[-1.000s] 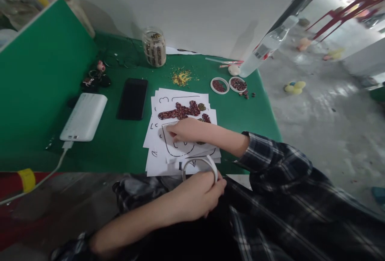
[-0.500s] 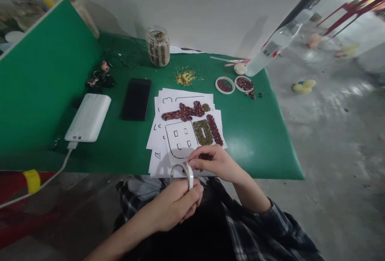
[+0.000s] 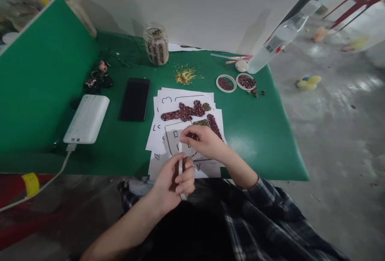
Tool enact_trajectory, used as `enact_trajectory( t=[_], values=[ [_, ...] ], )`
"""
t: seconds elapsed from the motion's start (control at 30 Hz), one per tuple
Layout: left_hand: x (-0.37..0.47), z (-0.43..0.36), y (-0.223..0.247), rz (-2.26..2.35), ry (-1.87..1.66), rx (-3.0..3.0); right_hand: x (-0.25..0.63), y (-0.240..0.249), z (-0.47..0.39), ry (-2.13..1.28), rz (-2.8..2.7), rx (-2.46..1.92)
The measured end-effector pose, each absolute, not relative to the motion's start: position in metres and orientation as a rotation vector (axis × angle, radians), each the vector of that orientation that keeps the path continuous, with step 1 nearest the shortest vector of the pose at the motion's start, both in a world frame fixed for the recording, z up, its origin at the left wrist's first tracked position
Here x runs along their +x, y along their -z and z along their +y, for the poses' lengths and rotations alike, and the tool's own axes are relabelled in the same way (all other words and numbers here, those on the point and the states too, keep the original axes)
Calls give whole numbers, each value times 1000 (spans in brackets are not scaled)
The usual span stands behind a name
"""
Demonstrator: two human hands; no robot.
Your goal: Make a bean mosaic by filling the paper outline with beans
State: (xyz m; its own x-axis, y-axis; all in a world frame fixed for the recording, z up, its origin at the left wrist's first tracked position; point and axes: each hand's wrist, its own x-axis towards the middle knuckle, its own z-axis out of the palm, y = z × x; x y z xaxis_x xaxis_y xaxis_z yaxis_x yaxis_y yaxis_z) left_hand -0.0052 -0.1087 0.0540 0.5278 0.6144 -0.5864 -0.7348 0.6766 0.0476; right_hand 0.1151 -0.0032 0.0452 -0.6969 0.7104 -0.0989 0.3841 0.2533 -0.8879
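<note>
A white roll of tape (image 3: pixel 180 167) is gripped in my left hand (image 3: pixel 173 180) at the table's front edge, seen nearly edge-on. My right hand (image 3: pixel 201 142) is just above it, thumb and fingertips pinched on the tape's upper end. Under my hands lie stacked white paper sheets (image 3: pixel 155 160) with black line drawings. Dark red beans (image 3: pixel 185 111) fill one shape on the top sheet. Green beans (image 3: pixel 201 123), partly hidden by my right hand, fill another, with a strip of small red beans (image 3: pixel 214 124) beside them.
Left of the papers lie a black phone (image 3: pixel 134 99) and a white power bank (image 3: pixel 87 118) with a cable. Behind are a glass jar (image 3: pixel 156 46) and yellow bits (image 3: pixel 185 76). Two bean-filled lids (image 3: pixel 226 83) and a plastic bottle (image 3: pixel 270 48) stand at the back right.
My right hand has moved up and slightly left over the drawing, a short white length now stretching up to it. My left hand has turned, bringing the roll edge-on.
</note>
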Motion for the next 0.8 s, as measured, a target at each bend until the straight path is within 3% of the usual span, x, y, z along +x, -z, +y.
enact_trajectory(
  t=[0.43,0.8],
  values=[
    [-15,-87,-54,368,-915,-742,95,-18,9,-999,-2659,-1007],
    [-20,-88,-45,334,-885,-773,95,-12,9,-912,-2719,-958]
  ],
)
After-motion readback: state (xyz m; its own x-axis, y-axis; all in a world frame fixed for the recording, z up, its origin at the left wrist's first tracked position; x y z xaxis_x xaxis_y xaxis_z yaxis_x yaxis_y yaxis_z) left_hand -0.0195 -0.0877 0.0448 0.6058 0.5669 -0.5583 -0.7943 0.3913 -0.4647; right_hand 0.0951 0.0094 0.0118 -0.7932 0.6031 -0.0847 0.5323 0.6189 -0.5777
